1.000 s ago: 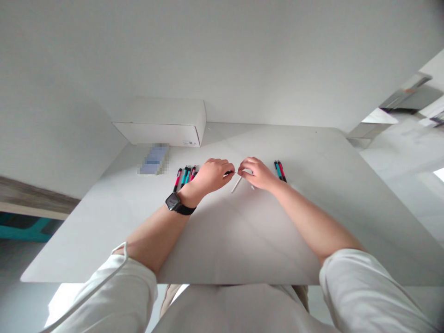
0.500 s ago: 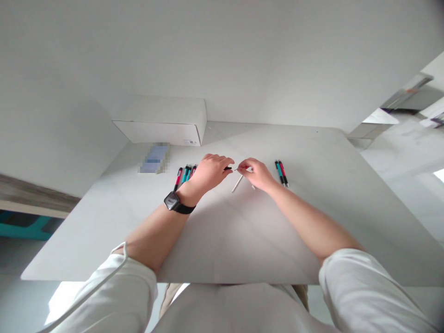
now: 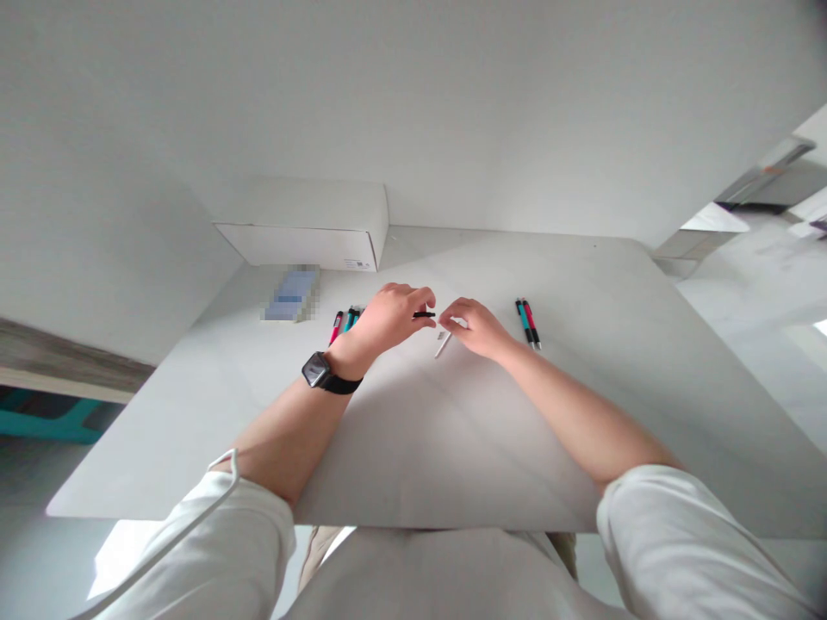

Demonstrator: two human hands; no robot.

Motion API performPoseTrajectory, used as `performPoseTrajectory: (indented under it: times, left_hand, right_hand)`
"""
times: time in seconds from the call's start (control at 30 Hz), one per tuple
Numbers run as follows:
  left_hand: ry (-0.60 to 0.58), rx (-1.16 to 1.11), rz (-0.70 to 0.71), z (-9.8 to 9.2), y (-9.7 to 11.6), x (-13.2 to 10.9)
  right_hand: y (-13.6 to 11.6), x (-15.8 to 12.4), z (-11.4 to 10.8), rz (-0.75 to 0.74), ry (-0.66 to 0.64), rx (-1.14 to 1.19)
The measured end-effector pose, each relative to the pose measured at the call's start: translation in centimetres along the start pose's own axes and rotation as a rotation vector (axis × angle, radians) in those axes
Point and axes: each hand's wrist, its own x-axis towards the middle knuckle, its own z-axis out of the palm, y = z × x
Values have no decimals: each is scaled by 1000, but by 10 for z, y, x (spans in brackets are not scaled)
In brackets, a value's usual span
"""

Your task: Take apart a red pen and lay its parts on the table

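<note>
My left hand [image 3: 395, 315], with a black watch on its wrist, is closed around a black pen part [image 3: 425, 315]. The part's dark end points right, toward my other hand. Just across a small gap, my right hand [image 3: 475, 327] has thumb and fingers pinched together. Whatever is between those fingertips is too small or hidden to make out. A thin white stick [image 3: 443, 346] lies slantwise on the table below the right fingers, its upper end hidden by them. Behind my left wrist lie a red pen [image 3: 336, 327] and teal pens [image 3: 351, 319], partly covered.
To the right, a teal and black pen [image 3: 524, 322] lies beside a red and black pen [image 3: 531, 324]. A long white box [image 3: 297, 245] stands at the back left against the wall, with a blurred blue item [image 3: 290, 294] in front of it. All rest on a white table [image 3: 445, 448].
My right fingers have curled closer together, and the thin red-and-dark bit seen at their tips no longer shows. More of the black part shows in my left hand. The view has shifted slightly.
</note>
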Motion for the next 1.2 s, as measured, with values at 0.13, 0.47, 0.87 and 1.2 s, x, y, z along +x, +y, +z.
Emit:
performPoseTrajectory:
  times: [0.13,0.47,0.87,1.2]
  left_hand:
    - [21,-12,61,8,6,-2]
    - [93,-14,8,-4,0,-2]
    - [121,-64,-37,-5,8,0]
    - [125,-108,-57,0,11,0]
  right_hand:
    - [-8,3,0,107,-17,304]
    - [-1,2,-18,271,61,430]
    - [-8,-1,-18,245,81,511]
    - [-15,0,-14,227,74,502]
